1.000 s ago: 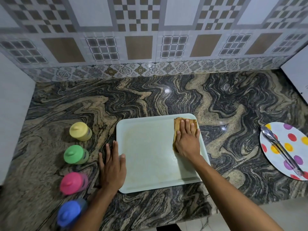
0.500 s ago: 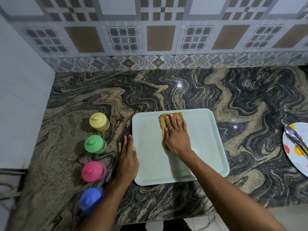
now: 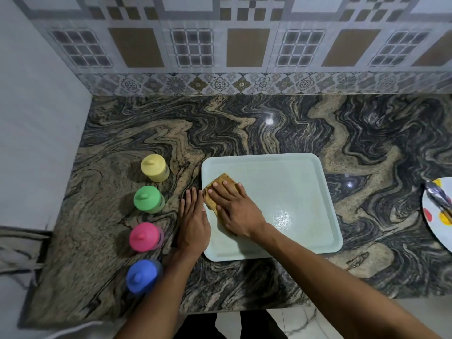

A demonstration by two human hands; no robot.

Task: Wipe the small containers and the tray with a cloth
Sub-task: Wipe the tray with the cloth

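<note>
Tray: the tray [image 3: 293,182] is pale mint green, rectangular with rounded corners and a low raised rim. It lies flat on the countertop [image 3: 244,123] near the front edge. A bright patch of glare sits on its near middle.
Cloth: the cloth [image 3: 221,179] is tan-brown and folded. It lies inside the tray against the left rim, mostly covered by the hand on top of it.
Right hand: the right hand [image 3: 234,206] lies palm down on the cloth with fingers straight and slightly spread. It presses flat and does not curl round the cloth.
Left hand: the left hand [image 3: 194,221] lies flat on the countertop with fingers straight and together. It sits just beside the tray's left rim, its thumb side touching that rim, and it holds nothing.
Small containers: the four stand upright in a column left of the tray, apart from it. From far to near they are the yellow container [image 3: 154,167], green container [image 3: 146,198], pink container [image 3: 144,237] and blue container [image 3: 141,275]. Each has a knobbed lid.
Surroundings: the countertop is dark swirled stone and a patterned tiled wall [image 3: 244,45] stands behind it. At the right edge, well apart from the tray, a spotted plate [image 3: 435,221] carries metal tongs [image 3: 439,196].
In the way: the left forearm passes close beside the blue container. Both hands crowd the tray's left edge.
Change: a second ago the right hand and cloth were at the tray's far right corner, and half a second ago near the far middle. Now they are at the left rim. The left hand stays flat by the same edge.
</note>
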